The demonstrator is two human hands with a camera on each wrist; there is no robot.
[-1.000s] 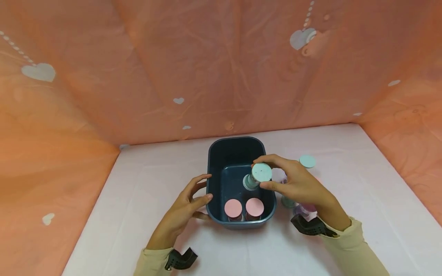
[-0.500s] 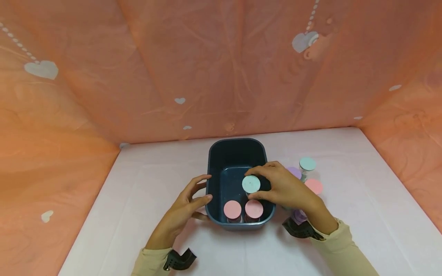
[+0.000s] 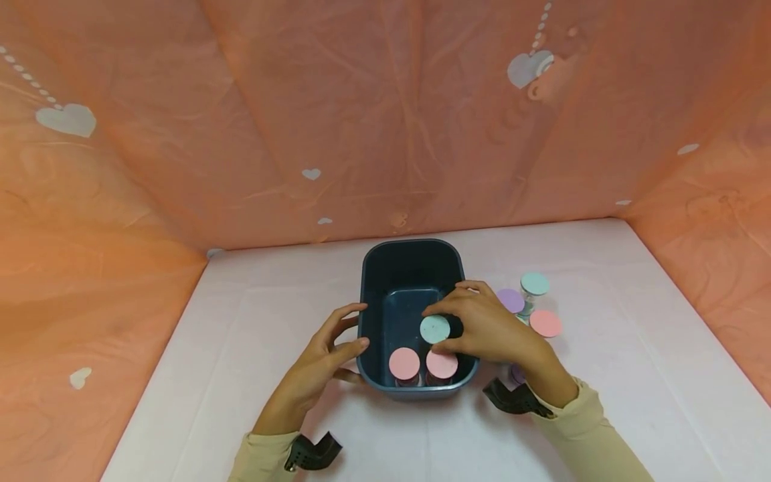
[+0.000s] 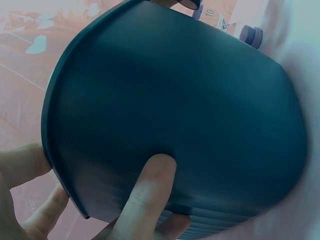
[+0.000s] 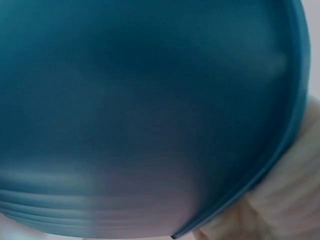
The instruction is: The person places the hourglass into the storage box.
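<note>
In the head view, a dark blue plastic bin (image 3: 415, 393) stands on the white-covered table. My right hand (image 3: 490, 328) reaches over its right rim and pinches a small jar with a mint lid (image 3: 435, 329) between thumb and fingers, inside the bin. Two jars with pink lids (image 3: 404, 363) stand upright side by side at the bin's near end. My left hand (image 3: 322, 358) touches the bin's left side with spread fingers. The left wrist view shows a fingertip (image 4: 159, 167) against the outer wall. Bin wall (image 5: 125, 110) fills most of the right wrist view, hiding the held jar.
Right of the bin are more jars: one with a mint lid (image 3: 535, 284), one with a purple lid (image 3: 510, 300) and one with a pink lid (image 3: 545, 323). Another purple piece (image 3: 517, 375) is partly hidden by the right wrist. An orange sheet with hearts (image 3: 385, 134) backs the table.
My right hand has lowered the mint-lidded jar, tilted at first, into the bin behind the pink-lidded jars and shifted slightly left. The left hand stays in place.
</note>
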